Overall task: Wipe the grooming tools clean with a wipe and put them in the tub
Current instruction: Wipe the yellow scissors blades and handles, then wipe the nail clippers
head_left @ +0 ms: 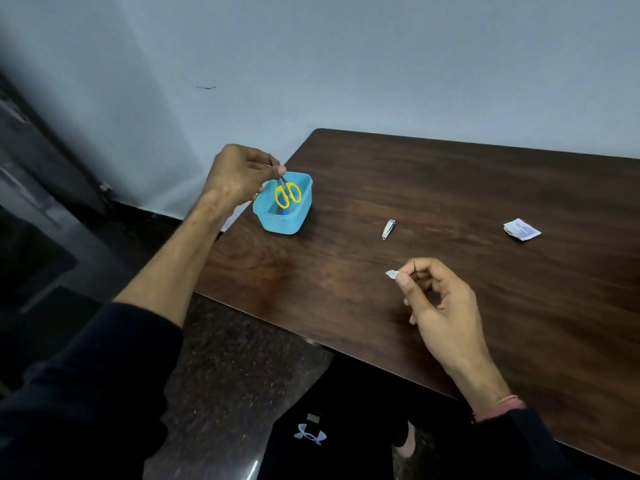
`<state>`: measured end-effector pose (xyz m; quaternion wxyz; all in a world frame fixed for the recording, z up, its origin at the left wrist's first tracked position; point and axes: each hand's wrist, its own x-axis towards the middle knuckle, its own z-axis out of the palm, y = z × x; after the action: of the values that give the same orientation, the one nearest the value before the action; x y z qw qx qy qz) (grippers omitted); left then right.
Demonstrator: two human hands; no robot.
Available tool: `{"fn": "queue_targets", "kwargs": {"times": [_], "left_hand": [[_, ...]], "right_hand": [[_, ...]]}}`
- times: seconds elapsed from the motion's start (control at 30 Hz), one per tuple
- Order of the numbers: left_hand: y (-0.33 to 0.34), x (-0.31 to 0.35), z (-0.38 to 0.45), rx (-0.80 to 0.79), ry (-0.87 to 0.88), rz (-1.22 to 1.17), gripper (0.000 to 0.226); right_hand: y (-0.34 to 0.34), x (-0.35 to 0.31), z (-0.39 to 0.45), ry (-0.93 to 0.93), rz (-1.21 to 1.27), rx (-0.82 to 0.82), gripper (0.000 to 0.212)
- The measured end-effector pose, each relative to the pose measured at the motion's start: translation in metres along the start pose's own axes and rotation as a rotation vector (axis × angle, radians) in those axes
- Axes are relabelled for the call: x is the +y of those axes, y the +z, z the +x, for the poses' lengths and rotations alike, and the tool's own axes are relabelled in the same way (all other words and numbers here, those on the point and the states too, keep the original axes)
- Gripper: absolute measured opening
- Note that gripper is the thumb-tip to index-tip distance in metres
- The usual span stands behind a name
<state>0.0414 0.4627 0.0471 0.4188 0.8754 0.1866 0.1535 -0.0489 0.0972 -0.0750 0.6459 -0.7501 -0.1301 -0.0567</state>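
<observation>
A light blue tub stands near the left corner of the dark wooden table. My left hand pinches the blades of small yellow-handled scissors, which hang handles-down into the tub. Something blue shows at the tub's bottom under the scissors. My right hand hovers over the table's near side and pinches a small folded white wipe between thumb and forefinger. A silver nail clipper lies on the table between the tub and my right hand.
A torn white wipe sachet lies at the right of the table. The table's near edge runs diagonally across my lap. A pale wall stands behind the table, and speckled dark floor shows below left.
</observation>
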Motion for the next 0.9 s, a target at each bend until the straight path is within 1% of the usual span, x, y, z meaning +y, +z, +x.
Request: {"fn": "queue_targets", "kwargs": {"times": [0.1,0.23,0.43,0.47,0.6,0.77,0.83,0.9], "left_hand": [[0.013,0.001,0.018,-0.088,0.006,0.243,0.030],[0.030,0.001,0.032,-0.170,0.003,0.443,0.028],[0.045,-0.002,0.040,-0.185,-0.025,0.570,0.012],[0.046,-0.002,0.040,-0.191,-0.027,0.605,0.013],[0.050,0.000,0.037,-0.193,-0.019,0.723,0.030],[0.055,0.002,0.031,-0.187,0.043,0.789,0.029],[0.054,0.005,0.026,-0.173,0.039,0.774,0.029],[0.051,0.007,0.020,-0.148,0.017,0.714,0.022]], "right_hand": [[0.001,0.001,-0.001,-0.004,-0.006,-0.003,0.008],[0.000,0.001,-0.001,0.015,-0.002,0.001,0.010],[0.000,-0.002,-0.001,0.029,0.025,0.010,0.008],[-0.001,-0.003,-0.001,0.032,0.034,0.015,0.007],[-0.002,-0.007,-0.001,0.044,0.082,0.065,0.008],[-0.002,-0.008,-0.001,0.047,0.103,0.089,0.014],[-0.003,-0.007,-0.001,0.054,0.111,0.092,0.015],[-0.004,-0.007,-0.001,0.056,0.118,0.098,0.016]]}}
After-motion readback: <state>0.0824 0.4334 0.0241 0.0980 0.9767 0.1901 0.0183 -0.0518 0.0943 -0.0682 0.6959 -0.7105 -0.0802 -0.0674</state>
